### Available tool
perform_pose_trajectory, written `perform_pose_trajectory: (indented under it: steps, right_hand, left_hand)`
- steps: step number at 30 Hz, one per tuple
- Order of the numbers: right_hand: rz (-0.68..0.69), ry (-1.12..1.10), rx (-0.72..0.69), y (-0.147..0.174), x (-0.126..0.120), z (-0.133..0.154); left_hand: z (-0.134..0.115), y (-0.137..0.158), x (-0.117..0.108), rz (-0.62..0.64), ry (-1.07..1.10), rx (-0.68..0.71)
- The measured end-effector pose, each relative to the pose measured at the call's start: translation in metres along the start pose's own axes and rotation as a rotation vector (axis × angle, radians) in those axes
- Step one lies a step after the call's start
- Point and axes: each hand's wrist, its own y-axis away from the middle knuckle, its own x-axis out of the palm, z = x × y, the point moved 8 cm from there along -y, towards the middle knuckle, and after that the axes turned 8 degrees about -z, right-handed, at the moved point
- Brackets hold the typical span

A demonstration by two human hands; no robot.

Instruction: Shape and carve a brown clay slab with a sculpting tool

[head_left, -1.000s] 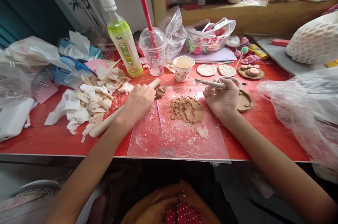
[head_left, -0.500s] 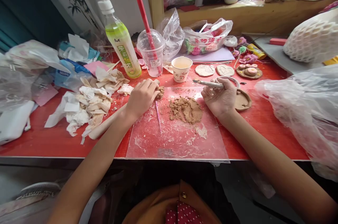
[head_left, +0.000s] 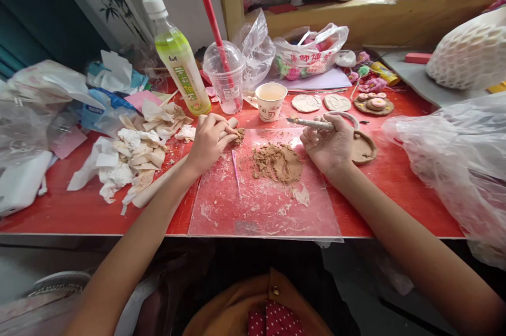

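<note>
My right hand (head_left: 330,143) is closed around a clay-smeared paintbrush (head_left: 316,124), its tip pointing left above the sheet. At the far left corner of the clear plastic sheet (head_left: 261,214), my left hand (head_left: 211,141) has its fingers bent over a small lump of brown clay (head_left: 239,136), pinching it; part of the lump is hidden. Between the hands lies a flattened, crumbly patch of brown clay (head_left: 279,163). A thin pink stick (head_left: 236,172) rests left of that patch. Just behind it stands a paper cup (head_left: 271,102) of cloudy liquid.
A shallow clay dish (head_left: 362,147) sits beside my right hand. Pale clay discs (head_left: 307,103) and a decorated clay piece (head_left: 373,103) lie behind. To the left are crumpled tissues (head_left: 138,154), a rolling pin (head_left: 160,183), a drink bottle (head_left: 182,69) and a plastic cup (head_left: 226,80).
The fingers of my left hand have shifted and bent more over the clay lump, with the knuckles raised. My right hand keeps nearly the same pose with the brush.
</note>
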Motion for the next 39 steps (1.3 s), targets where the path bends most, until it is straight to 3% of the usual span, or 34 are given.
perform_pose_trajectory:
  steps: [5, 12, 20, 23, 25, 27, 30, 34, 39]
  right_hand:
    - [-0.003, 0.024, 0.001, 0.0, 0.001, -0.001]
    - [-0.008, 0.045, 0.002, -0.001, 0.0, -0.001]
    - [-0.017, 0.067, 0.002, 0.0, -0.001, -0.003]
    - [-0.049, 0.058, 0.015, 0.0, -0.003, -0.004]
    - [-0.048, 0.059, 0.013, 0.0, -0.003, -0.004]
    - [-0.042, 0.061, 0.002, 0.0, -0.003, -0.004]
    - [-0.034, 0.058, -0.018, 0.0, -0.003, -0.005]
    - [-0.029, 0.045, -0.045, 0.001, -0.003, -0.007]
    - [-0.021, 0.019, -0.067, 0.0, -0.003, -0.01]
  left_hand:
    - [0.005, -0.005, 0.01, 0.147, 0.043, -0.059]
    - [-0.009, 0.0, 0.018, 0.305, 0.073, -0.058]
    - [-0.008, 0.0, 0.015, 0.181, -0.069, -0.021]
    - [-0.026, 0.001, 0.0, 0.114, -0.049, 0.061]
    - [-0.05, 0.006, 0.001, 0.214, 0.066, 0.212]
    - [-0.068, 0.014, 0.014, 0.432, 0.112, 0.312]
    - [-0.075, 0.017, 0.033, 0.609, 0.105, 0.339]
    - [-0.074, 0.011, 0.048, 0.65, 0.063, 0.367]
    - [-0.079, 0.009, 0.052, 0.627, 0.005, 0.404]
